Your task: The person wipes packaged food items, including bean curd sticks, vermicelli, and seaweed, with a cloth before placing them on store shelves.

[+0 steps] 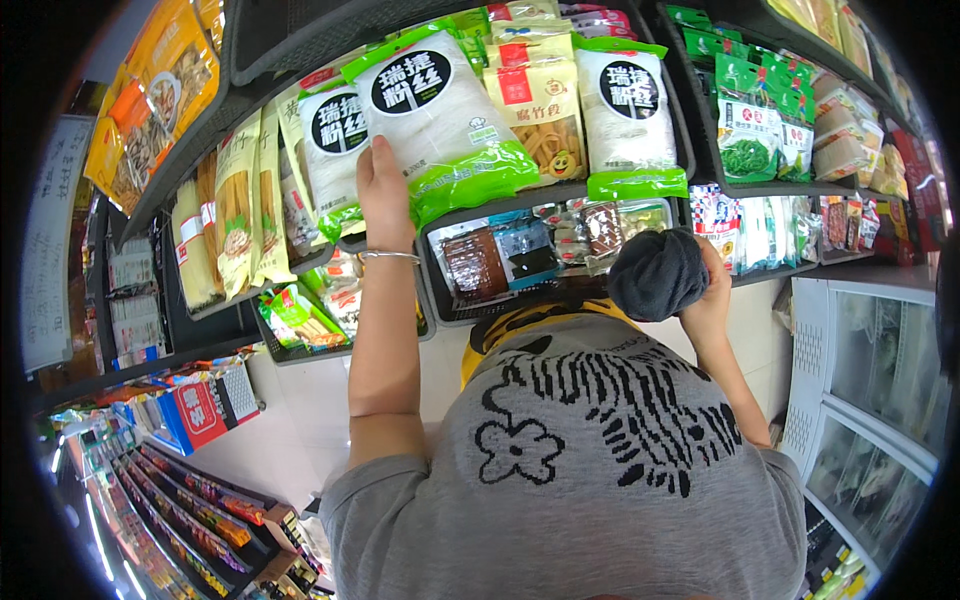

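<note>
At the shelf (560, 195), left hand (385, 195) closed on 1 noodle bag (440, 120), right hand (710, 300) gripping a dark cloth (655, 272); likely mid-straightening, calling for seating the bag upright.

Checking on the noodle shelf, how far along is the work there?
Done: several noodle bags already lie in the black tray, one at its right. In hand: the left hand grips a noodle bag tilted over the tray's front edge; the right hand holds a dark cloth. Left: laying that bag flat.
</note>
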`<state>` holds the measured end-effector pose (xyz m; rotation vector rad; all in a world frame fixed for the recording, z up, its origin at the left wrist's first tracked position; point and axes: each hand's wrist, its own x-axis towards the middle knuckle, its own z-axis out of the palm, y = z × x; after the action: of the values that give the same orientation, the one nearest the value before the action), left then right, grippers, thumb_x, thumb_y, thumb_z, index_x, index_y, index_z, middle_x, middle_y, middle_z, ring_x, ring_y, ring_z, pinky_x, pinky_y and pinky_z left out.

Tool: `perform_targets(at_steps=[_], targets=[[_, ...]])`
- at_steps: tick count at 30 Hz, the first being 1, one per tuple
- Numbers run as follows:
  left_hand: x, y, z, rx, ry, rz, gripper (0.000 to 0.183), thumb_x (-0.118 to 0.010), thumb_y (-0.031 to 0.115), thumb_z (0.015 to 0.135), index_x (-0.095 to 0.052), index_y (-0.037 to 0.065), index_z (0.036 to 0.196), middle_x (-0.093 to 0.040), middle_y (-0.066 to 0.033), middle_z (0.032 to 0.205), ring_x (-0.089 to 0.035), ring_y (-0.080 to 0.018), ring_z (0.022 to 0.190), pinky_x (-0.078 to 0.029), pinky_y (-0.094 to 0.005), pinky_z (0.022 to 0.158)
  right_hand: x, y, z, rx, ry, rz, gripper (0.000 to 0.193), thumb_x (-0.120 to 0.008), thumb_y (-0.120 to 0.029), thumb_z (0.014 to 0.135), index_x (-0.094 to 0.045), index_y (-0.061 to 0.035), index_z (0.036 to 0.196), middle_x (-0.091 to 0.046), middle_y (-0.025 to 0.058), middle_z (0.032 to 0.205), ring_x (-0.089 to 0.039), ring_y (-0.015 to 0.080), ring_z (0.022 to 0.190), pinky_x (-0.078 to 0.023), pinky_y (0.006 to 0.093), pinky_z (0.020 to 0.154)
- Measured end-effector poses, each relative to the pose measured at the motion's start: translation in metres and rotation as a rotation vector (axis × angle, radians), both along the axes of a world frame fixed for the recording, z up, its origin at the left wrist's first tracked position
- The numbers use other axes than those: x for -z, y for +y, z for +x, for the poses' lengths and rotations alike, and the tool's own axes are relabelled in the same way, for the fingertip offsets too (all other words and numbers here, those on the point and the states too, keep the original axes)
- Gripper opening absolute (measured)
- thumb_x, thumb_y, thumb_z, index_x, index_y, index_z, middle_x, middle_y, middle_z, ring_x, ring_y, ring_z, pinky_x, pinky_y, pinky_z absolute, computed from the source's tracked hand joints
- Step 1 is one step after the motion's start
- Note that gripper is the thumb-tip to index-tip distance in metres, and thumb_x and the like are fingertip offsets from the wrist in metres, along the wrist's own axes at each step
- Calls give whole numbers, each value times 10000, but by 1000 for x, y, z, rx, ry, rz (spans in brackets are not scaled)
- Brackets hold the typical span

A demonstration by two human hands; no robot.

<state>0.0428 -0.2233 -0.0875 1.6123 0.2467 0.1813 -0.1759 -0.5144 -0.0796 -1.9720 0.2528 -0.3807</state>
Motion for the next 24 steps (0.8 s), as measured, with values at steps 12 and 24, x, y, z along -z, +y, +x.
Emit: perform_targets(at_steps=[12, 24], targets=[[-26, -25, 32, -29, -650, 1166, 572, -606, 164, 823, -350, -23, 1298, -360, -267, 1305, -374, -430, 1176, -347, -459, 974, 2, -5, -12, 76, 28, -75, 307, -602, 8, 736, -551, 28, 1038, -618, 114, 963, -569, 174, 908, -425, 279, 825], [-188, -65, 246, 31, -836, 701, 493, -627, 241, 813, -472, -27, 1197, -525, -210, 1190, -501, -311, 1125, -390, -366, 945, 11, -14, -38, 363, -37, 27, 231, -655, -11, 701, -575, 14, 916, -614, 94, 813, -576, 154, 791, -445, 274, 723]])
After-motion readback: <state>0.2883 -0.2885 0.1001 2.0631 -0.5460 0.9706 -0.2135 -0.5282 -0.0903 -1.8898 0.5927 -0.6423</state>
